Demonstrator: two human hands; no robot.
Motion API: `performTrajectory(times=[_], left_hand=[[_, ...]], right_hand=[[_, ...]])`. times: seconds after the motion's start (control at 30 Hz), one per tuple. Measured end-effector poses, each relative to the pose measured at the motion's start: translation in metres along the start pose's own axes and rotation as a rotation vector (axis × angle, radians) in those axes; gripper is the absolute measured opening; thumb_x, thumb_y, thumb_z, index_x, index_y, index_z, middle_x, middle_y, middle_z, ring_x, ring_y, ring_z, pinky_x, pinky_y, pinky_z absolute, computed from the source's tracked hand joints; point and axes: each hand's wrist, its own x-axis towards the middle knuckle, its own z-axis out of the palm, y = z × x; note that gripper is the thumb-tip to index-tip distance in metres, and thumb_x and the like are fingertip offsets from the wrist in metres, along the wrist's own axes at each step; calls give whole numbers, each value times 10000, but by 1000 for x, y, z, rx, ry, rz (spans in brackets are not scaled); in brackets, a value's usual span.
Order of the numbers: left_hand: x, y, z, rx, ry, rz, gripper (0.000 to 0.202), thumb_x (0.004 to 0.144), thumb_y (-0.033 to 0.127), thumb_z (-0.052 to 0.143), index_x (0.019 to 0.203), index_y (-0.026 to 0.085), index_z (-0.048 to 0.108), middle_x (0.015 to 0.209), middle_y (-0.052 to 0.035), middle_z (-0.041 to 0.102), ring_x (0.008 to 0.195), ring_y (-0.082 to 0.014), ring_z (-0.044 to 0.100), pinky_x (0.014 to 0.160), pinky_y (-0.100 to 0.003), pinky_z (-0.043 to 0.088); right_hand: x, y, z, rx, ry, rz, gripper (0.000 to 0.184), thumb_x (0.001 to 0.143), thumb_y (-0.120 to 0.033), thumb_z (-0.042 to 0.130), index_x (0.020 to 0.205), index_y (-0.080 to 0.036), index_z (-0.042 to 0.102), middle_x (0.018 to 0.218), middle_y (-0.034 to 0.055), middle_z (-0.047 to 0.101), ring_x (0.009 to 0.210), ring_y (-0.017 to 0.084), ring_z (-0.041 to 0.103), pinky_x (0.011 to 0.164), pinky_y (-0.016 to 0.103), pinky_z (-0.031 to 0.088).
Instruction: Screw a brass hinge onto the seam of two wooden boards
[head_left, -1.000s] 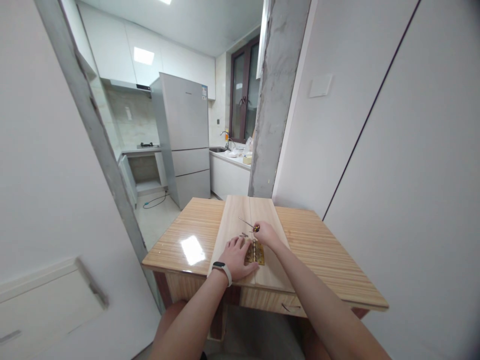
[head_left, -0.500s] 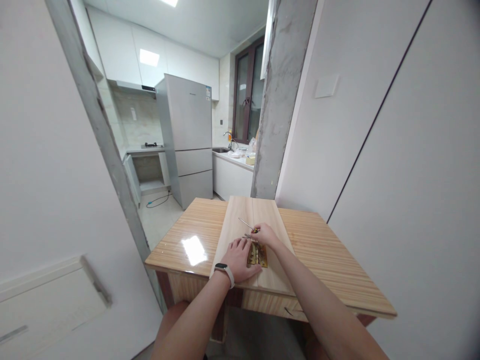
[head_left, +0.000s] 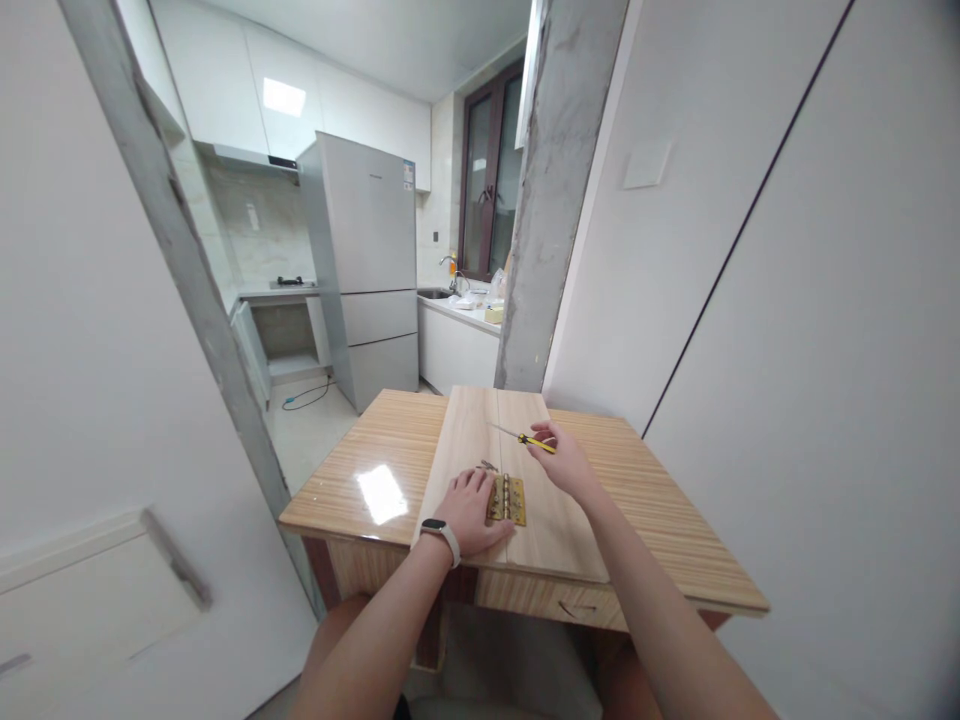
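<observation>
Two pale wooden boards (head_left: 469, 440) lie side by side on the table, with a seam between them. A brass butt hinge (head_left: 508, 500) straddles that seam near the front edge. My left hand (head_left: 476, 512) rests with fingers spread over the left side of the hinge and the board, partly hiding one leaf. Just beyond its fingertips is a small pile of screws (head_left: 488, 466). In my right hand (head_left: 559, 460) is a screwdriver (head_left: 541, 443) with a yellow and black handle, held above the right board, its thin shaft pointing left.
The striped wooden table (head_left: 667, 510) has a drawer (head_left: 555, 598) at its front. White panels stand close on both sides. Beyond a rough grey doorway edge (head_left: 551, 200) are a silver refrigerator (head_left: 375, 220) and a kitchen counter (head_left: 457, 345) with a sink.
My right hand has moved right, away from the screws and hinge, with the screwdriver, whose handle now shows. My left hand stays on the hinge. The view has shifted slightly.
</observation>
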Motion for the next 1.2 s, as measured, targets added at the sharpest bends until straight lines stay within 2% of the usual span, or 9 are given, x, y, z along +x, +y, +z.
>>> performTrajectory(times=[0.07, 0.13, 0.23, 0.37, 0.53, 0.87, 1.2], left_hand=[[0, -1, 1, 0, 4, 2, 818, 804, 714, 572, 1464, 259, 410, 1464, -110, 475, 1348, -358, 381, 1150, -500, 274], [0, -2, 2, 1, 1, 2, 817, 809, 715, 561, 1465, 253, 408, 1469, -115, 468, 1352, -362, 372, 1152, -507, 268], [0, -2, 3, 7, -8, 1, 821, 811, 721, 551, 1466, 247, 405, 1479, -120, 456, 1357, -367, 362, 1154, -516, 261], [0, -2, 2, 5, -9, 4, 818, 813, 718, 552, 1467, 249, 401, 1479, -117, 453, 1362, -364, 357, 1156, -512, 263], [1, -2, 2, 4, 0, 13, 822, 814, 722, 556, 1463, 240, 405, 1458, -125, 468, 1354, -360, 365, 1154, -504, 267], [0, -2, 1, 16, 24, 13, 808, 805, 730, 566, 1439, 250, 423, 1431, -119, 491, 1333, -351, 393, 1128, -497, 297], [1, -2, 2, 9, 30, 16, 799, 810, 705, 581, 1440, 240, 423, 1428, -126, 497, 1338, -355, 393, 1128, -504, 302]], right_hand=[[-7, -7, -4, 93, 114, -20, 317, 824, -378, 653, 1079, -203, 584, 1005, 76, 704, 860, 203, 672, 794, 329, 534], [-13, -12, -3, 230, 169, -42, 380, 818, -453, 667, 1081, -207, 546, 1000, 91, 710, 851, 217, 682, 785, 345, 548], [-20, -15, 5, 351, 172, -67, 454, 833, -531, 649, 1123, -210, 512, 1045, 117, 707, 913, 238, 688, 807, 360, 559], [-30, -18, 17, 254, 99, -42, 431, 878, -536, 603, 1150, -208, 538, 1026, 113, 715, 913, 245, 684, 802, 359, 556], [-44, -28, 26, 184, 77, -79, 356, 906, -482, 581, 1131, -207, 566, 992, 94, 714, 882, 228, 669, 790, 330, 535], [-46, -30, 35, 171, 176, -185, 283, 861, -446, 673, 1026, -227, 602, 790, 9, 670, 688, 184, 614, 665, 305, 484], [-46, -47, 39, 110, 247, -142, 287, 835, -478, 690, 859, -235, 539, 649, -45, 569, 594, 161, 539, 578, 279, 397]])
